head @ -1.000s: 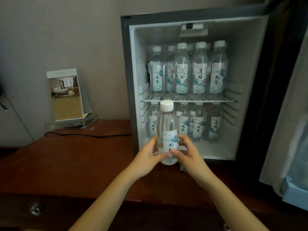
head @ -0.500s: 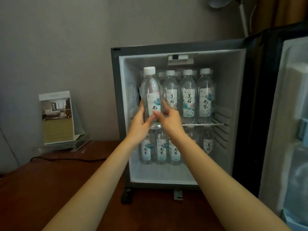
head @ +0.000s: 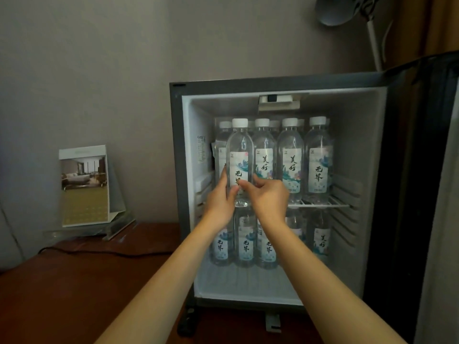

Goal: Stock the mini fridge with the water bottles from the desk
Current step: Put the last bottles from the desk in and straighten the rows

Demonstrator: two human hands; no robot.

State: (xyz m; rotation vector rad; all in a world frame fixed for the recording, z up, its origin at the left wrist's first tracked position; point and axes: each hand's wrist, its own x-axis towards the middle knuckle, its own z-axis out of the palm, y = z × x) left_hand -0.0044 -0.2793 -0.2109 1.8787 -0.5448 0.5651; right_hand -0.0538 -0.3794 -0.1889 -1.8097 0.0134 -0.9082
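Observation:
The open mini fridge (head: 182, 150) stands on the brown desk (head: 74, 289). A clear water bottle (head: 239, 145) with a white cap stands upright at the front left of the wire shelf (head: 323, 204). My left hand (head: 219, 199) grips its lower left side. My right hand (head: 267, 194) pinches its label from the right. Several matching bottles (head: 290, 155) fill the upper shelf beside and behind it. More bottles (head: 246, 244) stand on the fridge floor below.
The fridge door (head: 437, 194) hangs open at the right. A brochure stand (head: 84, 187) sits at the back left of the desk, with a black cable (head: 106, 253) running past it. A grey lamp (head: 335, 8) hangs above the fridge.
Both hands lifted the bottle from in front of the fridge's lower part up to the upper shelf's front left. The view came closer to the fridge.

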